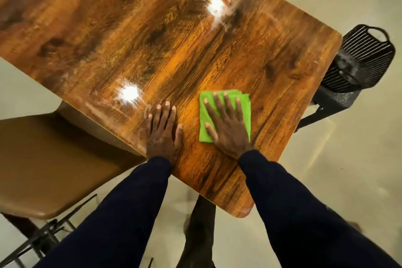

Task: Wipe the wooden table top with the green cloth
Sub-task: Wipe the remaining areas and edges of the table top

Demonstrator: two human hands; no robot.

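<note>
Glossy wooden surface (195, 50), hazy smears around light glints. Green cloth (203, 117), folded, lies flat near front right corner. Right hand (228, 132) presses it, fingers (228, 104) straight, spread. Left hand (163, 132) flat on bare wood, just beside, holding nothing. Wiping stroke likely in hand; next move calls for pushing cloth toward smears. Brown chair (54, 159) left, black slatted chair (359, 61) right; neither blocks.

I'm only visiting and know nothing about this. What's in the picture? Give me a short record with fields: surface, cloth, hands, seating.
surface: glossy wooden table top, pale smears near the light reflections
cloth: folded green cloth, lying flat on the table
hands: right hand presses flat on the cloth, fingers spread; left hand rests flat on bare wood beside it
seating: brown padded chair on the left, black slatted chair on the right
</note>
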